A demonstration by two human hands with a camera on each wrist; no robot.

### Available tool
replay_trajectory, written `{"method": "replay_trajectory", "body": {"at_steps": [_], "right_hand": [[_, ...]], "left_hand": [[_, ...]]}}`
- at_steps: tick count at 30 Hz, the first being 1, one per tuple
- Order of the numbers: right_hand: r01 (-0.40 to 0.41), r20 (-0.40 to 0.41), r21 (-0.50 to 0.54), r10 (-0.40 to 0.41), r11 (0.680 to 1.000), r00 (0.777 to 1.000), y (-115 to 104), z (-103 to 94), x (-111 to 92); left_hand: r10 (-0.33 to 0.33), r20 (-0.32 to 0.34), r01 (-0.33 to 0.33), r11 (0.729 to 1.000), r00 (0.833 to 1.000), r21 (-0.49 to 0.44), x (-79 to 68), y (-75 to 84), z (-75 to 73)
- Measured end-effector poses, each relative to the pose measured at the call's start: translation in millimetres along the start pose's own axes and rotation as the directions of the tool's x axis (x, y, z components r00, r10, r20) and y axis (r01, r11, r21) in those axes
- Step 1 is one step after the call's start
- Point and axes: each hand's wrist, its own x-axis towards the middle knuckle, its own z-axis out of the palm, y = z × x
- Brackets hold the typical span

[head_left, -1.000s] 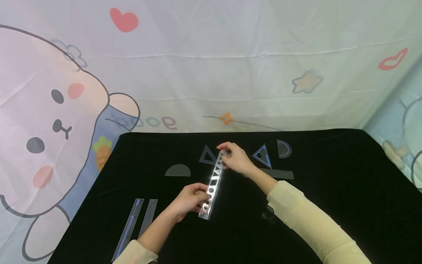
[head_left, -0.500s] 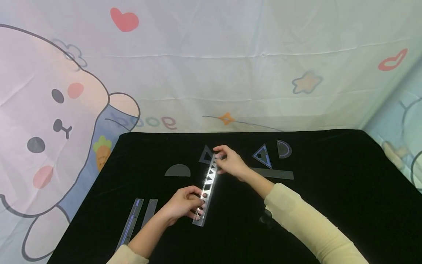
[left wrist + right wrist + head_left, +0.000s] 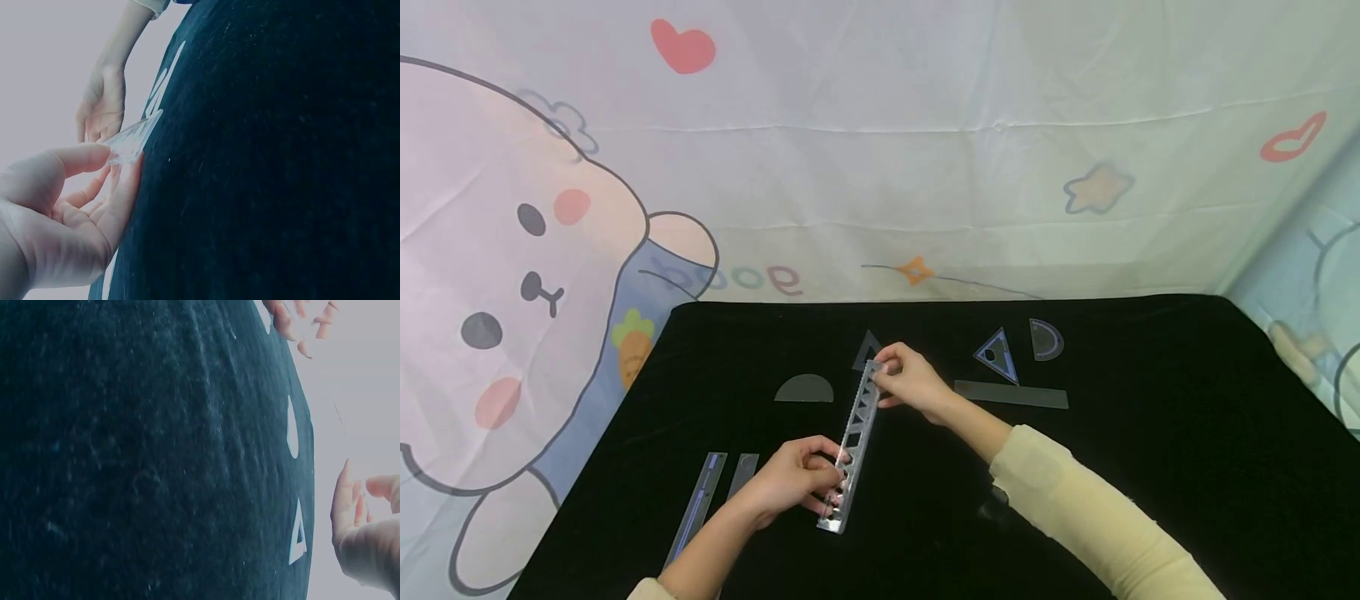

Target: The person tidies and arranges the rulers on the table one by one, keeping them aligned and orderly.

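Observation:
A clear stencil ruler with cut-out shapes is held aslant over the black cloth, its far end leaning right. My left hand pinches its near part between thumb and fingers; the left wrist view shows the clear ruler between the thumb and fingers of the left hand. At the far end, my right hand pinches the ruler's corner. In the right wrist view the ruler almost vanishes against the bright background beside the right hand. Behind the far end, a small set square is partly covered.
On the black cloth lie a half-round protractor, a blue-edged triangle, another protractor and a plain ruler. Two more strips, a blue-lined ruler and a grey ruler, lie at left, partly behind my left arm.
Both hands have carried the stencil ruler left and toward me, and its bright glare has faded. More of the plain ruler at right shows; the left strips are more covered by my arm.

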Motion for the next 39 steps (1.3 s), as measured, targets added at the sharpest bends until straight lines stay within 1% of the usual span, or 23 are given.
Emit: {"method": "replay_trajectory", "body": {"at_steps": [7,16,25,30,35,39], "right_hand": [[0.013,0.032,-0.011,-0.012,1.0,0.999,1,11.3,-3],[0.007,0.042,-0.025,-0.006,1.0,0.999,0,28.5,-5],[-0.004,0.045,-0.062,0.007,0.998,0.999,2,47.4,-3],[-0.02,0.036,-0.094,0.023,0.995,0.999,4,58.9,-3],[-0.009,0.02,-0.152,0.013,0.988,1.0,5,68.0,-4],[-0.021,0.017,-0.185,0.025,0.983,1.0,6,74.1,-4]], "left_hand": [[-0.023,0.037,0.022,1.0,0.999,0.006,-10.2,-2.8,-8.4],[-0.04,0.055,0.04,0.999,0.998,0.012,-21.2,-8.8,-17.2],[-0.056,0.043,0.055,0.998,0.997,0.04,-33.9,-14.9,-24.3],[-0.048,0.038,0.045,0.997,0.998,0.066,-39.7,-21.2,-26.2],[-0.061,0.024,0.059,0.995,0.998,0.083,-44.9,-24.9,-28.2],[-0.076,0.013,0.075,0.993,0.997,0.092,-49.7,-27.3,-28.4]]}}
